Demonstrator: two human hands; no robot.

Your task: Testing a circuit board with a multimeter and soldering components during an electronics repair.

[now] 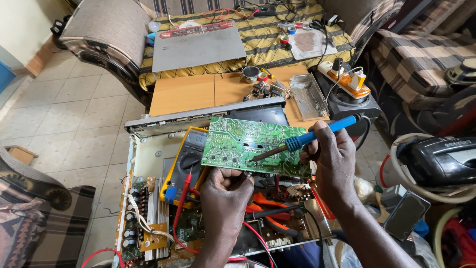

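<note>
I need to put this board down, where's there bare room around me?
The wooden tabletop is bare between the grey cover panel and the open chassis. The chassis around the multimeter and pliers is crowded, as is the table's right end.

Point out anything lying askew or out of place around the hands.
The green circuit board is out of the opened chassis, held tilted by the left hand over a yellow multimeter. The right hand holds a blue soldering iron to it. Orange pliers lie inside the chassis.
</note>
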